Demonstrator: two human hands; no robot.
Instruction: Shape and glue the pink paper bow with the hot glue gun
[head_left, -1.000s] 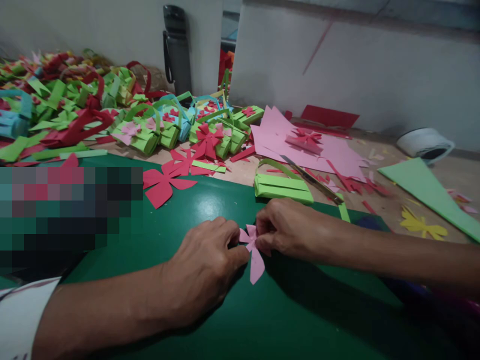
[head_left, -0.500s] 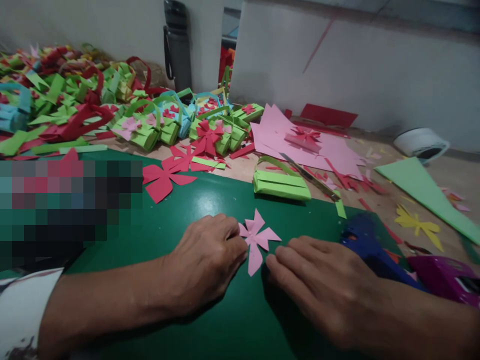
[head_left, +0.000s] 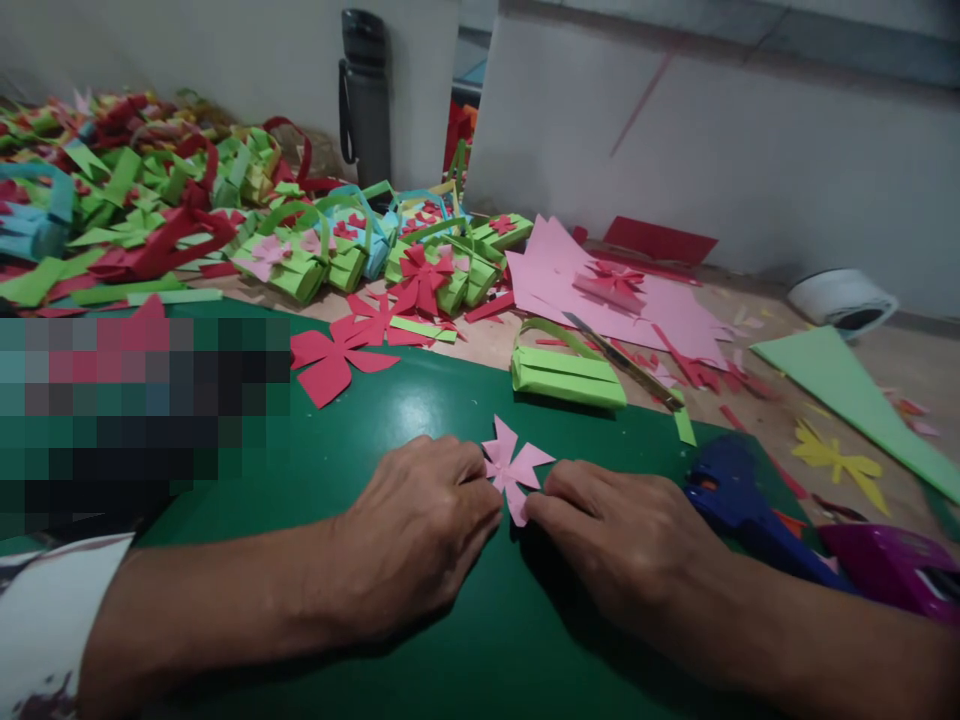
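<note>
Remotely, I see the left hand (head_left: 435, 530) pinching the left side of the pink paper flower (head_left: 510, 468), apparently to steady it, while the right hand (head_left: 630, 540) grips its near petal (head_left: 515, 505), inside the far edge of the green mat (head_left: 300, 480).

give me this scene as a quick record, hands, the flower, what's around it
left hand: grip on the left petal of the pink paper flower
right hand: fingertips at the tip of the flower's lower petal
flower: petals spread, between the hands, over the green mat
beyond the flower: green paper bag with a handle, at the mat's far edge
beside the bag: cutter knife
far left of mat: red paper flower
right side: blue tool, yellow paper flower
</note>
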